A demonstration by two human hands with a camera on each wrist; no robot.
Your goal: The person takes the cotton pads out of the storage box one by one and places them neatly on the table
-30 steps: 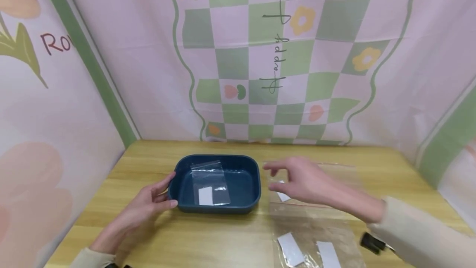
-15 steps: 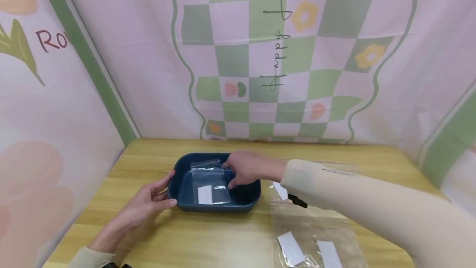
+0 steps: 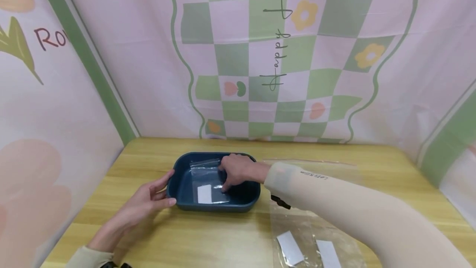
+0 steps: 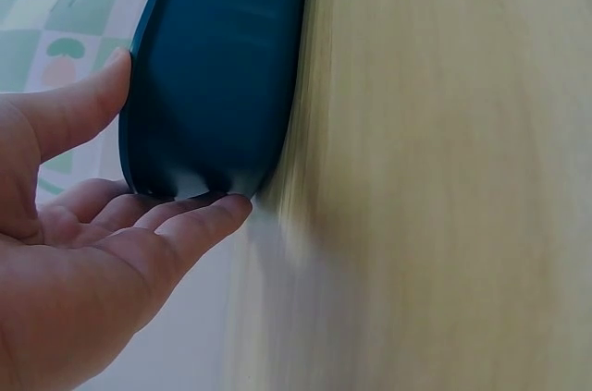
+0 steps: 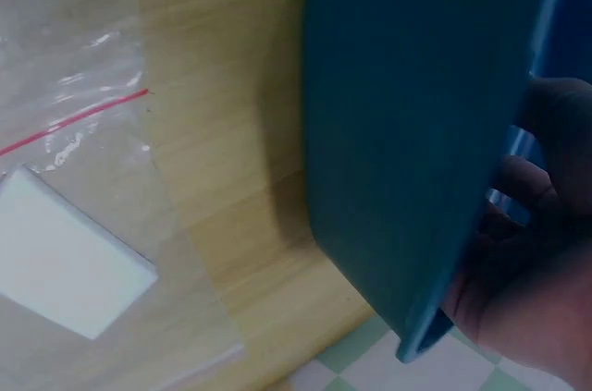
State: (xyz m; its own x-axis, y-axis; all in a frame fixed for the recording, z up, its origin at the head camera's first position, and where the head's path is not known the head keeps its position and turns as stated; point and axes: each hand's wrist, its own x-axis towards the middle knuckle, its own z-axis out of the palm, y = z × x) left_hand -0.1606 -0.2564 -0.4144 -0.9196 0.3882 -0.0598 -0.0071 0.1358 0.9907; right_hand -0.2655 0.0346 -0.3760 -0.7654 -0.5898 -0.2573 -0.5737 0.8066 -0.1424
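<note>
A dark blue rectangular dish (image 3: 213,207) stands on the wooden table. My left hand (image 3: 145,204) holds its left end, with the thumb and fingers spread around the outside. Inside the dish lies a clear zip bag (image 3: 201,175) with a white rectangular piece (image 3: 204,194) in its lower part. My right hand (image 3: 238,170) reaches over the right rim into the dish. Its thumb and forefinger are apart at the bag's right edge; the other fingers are mostly hidden. In the right wrist view, the dish wall (image 5: 407,132) covers part of that hand.
Right of the dish lie larger clear bags (image 3: 308,226) on the table (image 3: 230,239), partly under my right sleeve. White rectangular pieces (image 3: 290,248) show in them. A patterned cloth (image 3: 260,61) hangs behind the table.
My right hand has moved left from over the clear bags into the dish, up to the zip bag's right edge. The left hand stays at the dish's left end.
</note>
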